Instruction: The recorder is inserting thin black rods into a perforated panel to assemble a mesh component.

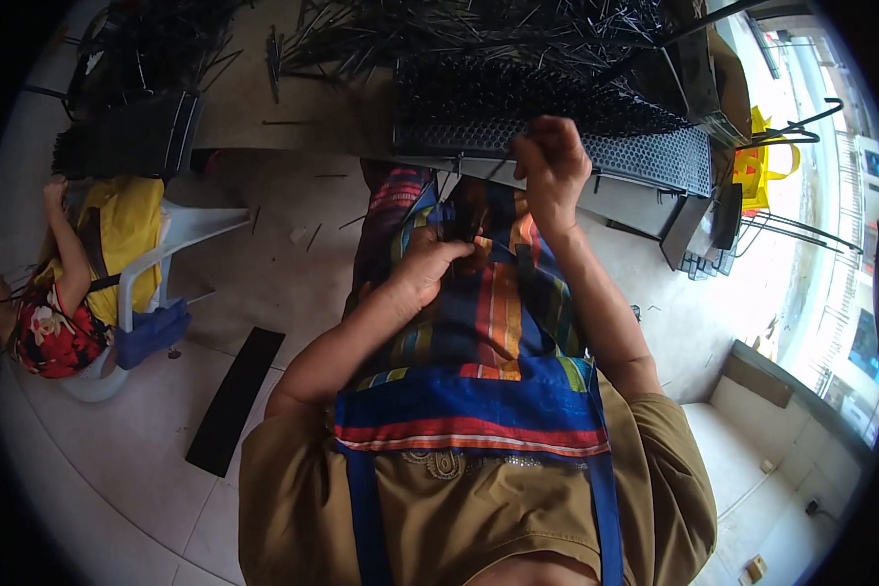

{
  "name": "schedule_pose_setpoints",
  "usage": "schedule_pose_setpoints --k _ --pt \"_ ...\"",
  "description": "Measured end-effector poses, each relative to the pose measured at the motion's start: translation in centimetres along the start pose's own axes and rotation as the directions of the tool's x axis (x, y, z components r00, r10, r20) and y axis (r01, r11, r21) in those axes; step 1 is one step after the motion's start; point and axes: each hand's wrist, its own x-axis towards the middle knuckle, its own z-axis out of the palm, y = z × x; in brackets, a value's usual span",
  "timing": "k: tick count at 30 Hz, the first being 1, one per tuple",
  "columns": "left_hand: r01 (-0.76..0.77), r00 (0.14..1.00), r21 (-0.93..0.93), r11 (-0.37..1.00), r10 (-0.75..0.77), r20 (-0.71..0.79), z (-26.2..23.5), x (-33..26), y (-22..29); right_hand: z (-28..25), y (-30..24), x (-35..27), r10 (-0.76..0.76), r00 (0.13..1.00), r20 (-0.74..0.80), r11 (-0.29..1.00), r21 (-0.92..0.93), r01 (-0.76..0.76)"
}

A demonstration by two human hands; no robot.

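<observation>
A: Hands?

B: Right hand (552, 161) is up at the near edge of the perforated black tray (645, 156), fingers pinched shut. Looks like a thin black rod is between the fingertips, too small to confirm. Left hand (428, 264) is lower, resting on the lap, fingers curled around a small bundle of thin black sticks (459, 230). Closed grip, bundle pokes out toward the far side.

A: Where's the tray?

B: Straight ahead of the person, just past the knees, running left to right. Its top is packed with upright black rods (518, 93) in rows. The right hand touches its near rim.

A: Under the hands?

B: Striped cloth (503, 313) over the lap, blue, orange and red bands. A blue apron strap crosses a brown shirt nearer the camera.

A: Further out?

B: Loose heap of black sticks (459, 29) on the floor beyond the tray. Far left, a second black crate (132, 137) full of the same rods. Flat black strip (234, 398) lies on the tiles, near left.

A: Anyone else?

B: Another person (78, 283) at left, in yellow and a red floral print, seated on a white plastic chair (171, 249), arm raised toward that crate. Well apart from the main hands. A yellow bag (757, 161) hangs at far right.
</observation>
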Motion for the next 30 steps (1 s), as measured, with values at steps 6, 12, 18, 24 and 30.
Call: schedule_pose_setpoints --k 6,12,18,24,30 --pt "-0.033 0.999 -0.004 0.999 0.033 0.028 -0.1 0.5 0.1 1.5 0.5 3.2 -0.431 0.901 0.046 0.833 -0.365 0.416" --pt "-0.160 0.980 -0.147 0.976 0.138 -0.146 0.8 0.9 1.2 2.5 0.7 3.8 -0.425 0.902 0.071 0.834 -0.356 0.422" --pt "-0.079 0.991 -0.171 0.982 0.059 -0.121 -0.2 1.4 2.1 2.2 0.4 3.6 -0.549 0.736 0.396 0.441 -0.611 0.657" --pt "-0.058 0.997 -0.345 0.937 0.037 -0.066 -0.4 1.9 2.6 1.7 0.3 0.8 -0.467 0.809 0.357 0.486 -0.661 0.572" --pt "-0.200 0.980 -0.238 0.950 0.191 -0.063 0.0 1.3 2.2 1.9 1.4 -3.7 0.287 0.907 0.309 0.943 -0.258 -0.210"
